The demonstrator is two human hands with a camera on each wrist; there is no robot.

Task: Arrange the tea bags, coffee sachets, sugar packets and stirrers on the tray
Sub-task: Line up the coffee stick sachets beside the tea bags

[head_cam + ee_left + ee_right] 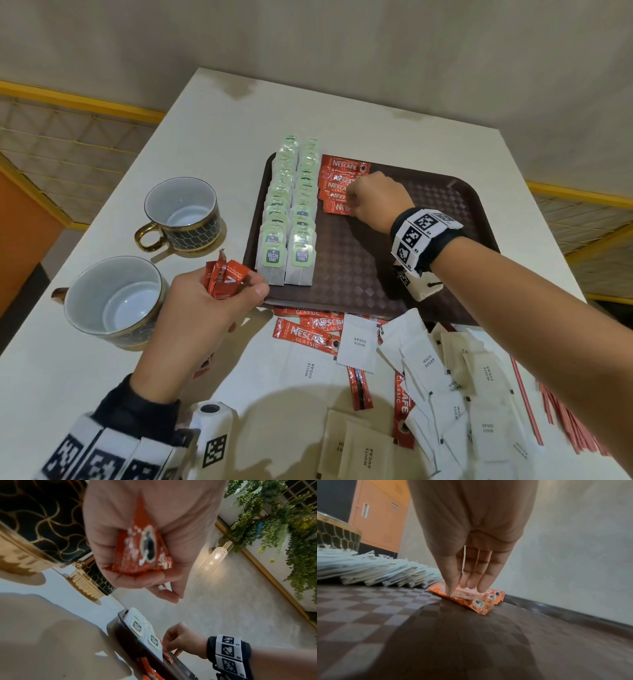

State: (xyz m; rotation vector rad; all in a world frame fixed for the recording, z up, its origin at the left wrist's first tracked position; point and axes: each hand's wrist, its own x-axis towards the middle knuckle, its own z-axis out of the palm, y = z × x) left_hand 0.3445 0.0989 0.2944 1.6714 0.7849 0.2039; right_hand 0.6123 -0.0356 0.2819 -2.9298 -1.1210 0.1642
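A brown tray carries two rows of overlapping tea bags on its left side. Beside them lies a short row of red coffee sachets. My right hand reaches over the tray, and its straight fingertips press down on the nearest sachet of that row. My left hand hovers by the tray's near left corner and grips a bunch of red coffee sachets. Loose coffee sachets, white sugar packets and red stirrers lie on the table in front of the tray.
Two dark, gold-patterned cups stand left of the tray, one farther and one nearer, close to my left hand. The white table ends at a wall behind. The tray's right half is bare.
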